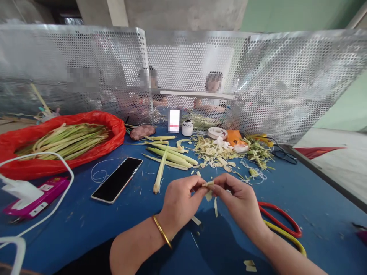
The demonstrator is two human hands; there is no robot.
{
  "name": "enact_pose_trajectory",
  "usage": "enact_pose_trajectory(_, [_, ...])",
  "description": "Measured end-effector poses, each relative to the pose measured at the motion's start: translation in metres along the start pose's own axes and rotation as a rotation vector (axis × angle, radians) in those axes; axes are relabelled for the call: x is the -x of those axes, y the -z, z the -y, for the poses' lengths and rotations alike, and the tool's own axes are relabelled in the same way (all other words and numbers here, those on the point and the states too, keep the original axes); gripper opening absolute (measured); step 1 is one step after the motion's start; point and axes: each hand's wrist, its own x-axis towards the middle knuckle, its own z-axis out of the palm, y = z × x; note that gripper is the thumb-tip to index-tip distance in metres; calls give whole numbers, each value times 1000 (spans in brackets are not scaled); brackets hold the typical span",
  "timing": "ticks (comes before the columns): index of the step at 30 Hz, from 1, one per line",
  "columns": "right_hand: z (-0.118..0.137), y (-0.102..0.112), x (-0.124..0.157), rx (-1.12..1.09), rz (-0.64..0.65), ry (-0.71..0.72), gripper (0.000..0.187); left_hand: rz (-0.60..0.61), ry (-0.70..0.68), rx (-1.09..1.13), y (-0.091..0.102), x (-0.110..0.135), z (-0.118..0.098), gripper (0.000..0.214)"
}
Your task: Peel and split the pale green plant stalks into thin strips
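1. Your left hand (183,194) and right hand (236,194) pinched a pale strip (208,184) between thumbs and fingertips, at the clock's centre.
2. The strip's long axis ran roughly 9 to 3 o'clock, its right end slightly farther from you; both hands were touching it, neither clearly nearer.
3. Green stalks (172,156) lay at 10 to 11 o'clock, slanting, nearer your left hand.
4. A heap of shavings (213,151) sat near 12, bounding the reach forward.
5. At 4 o'clock, red (282,215) and yellow loops (289,237) lay beside your right forearm.
6. A phone (117,180) lay at 9; the widest room on the blue tabletop (323,210) stretched towards 3, reaching its dark edge.
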Motion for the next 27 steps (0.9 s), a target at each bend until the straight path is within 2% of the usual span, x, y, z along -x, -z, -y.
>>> enact_pose_trajectory(5, [1,12,1,281,-205,469,11,-64,233,325,1,-5,-3,17])
enact_pose_trajectory(8, [3,17,2,456,-183,745,20,46,368,587,0,-6,-4,30])
enact_pose_trajectory(11, [5,17,3,550,-109,921,25,168,468,781,0,-6,-6,40])
enact_pose_trajectory(14, [5,14,2,567,-65,970,26,172,502,836,1,-5,-6,37])
enact_pose_trajectory(21, [2,12,0,556,-66,957,26,107,510,814,0,-6,-4,31])
enact_pose_trajectory(27, [-2,10,-1,565,-55,938,23,181,502,852,2,-4,-6,34])
